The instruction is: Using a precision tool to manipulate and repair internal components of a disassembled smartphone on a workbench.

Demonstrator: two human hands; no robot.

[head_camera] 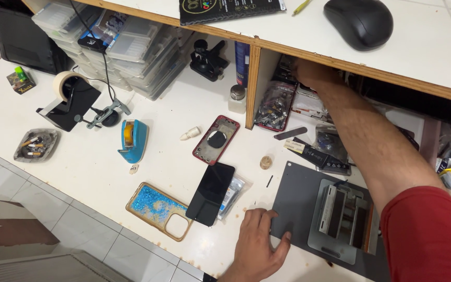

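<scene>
My left hand [254, 245] lies flat, fingers spread, on the white table at the left edge of a dark grey work mat [298, 193]; it holds nothing. A grey metal clamp fixture [343, 219] sits on the mat just right of that hand. To the left lie a black phone [211, 193], face down or dark, and a blue glitter phone case [157, 209]. My right arm, in a red sleeve, reaches under the wooden shelf; my right hand [309, 73] is among clutter there, its fingers hidden.
A red phone back frame [216, 139], a blue tape dispenser [133, 140], a black tape holder [69, 99] and an ashtray [36, 144] lie on the table. Stacked clear parts boxes [131, 47] stand at the back. A black mouse [358, 22] rests on the shelf.
</scene>
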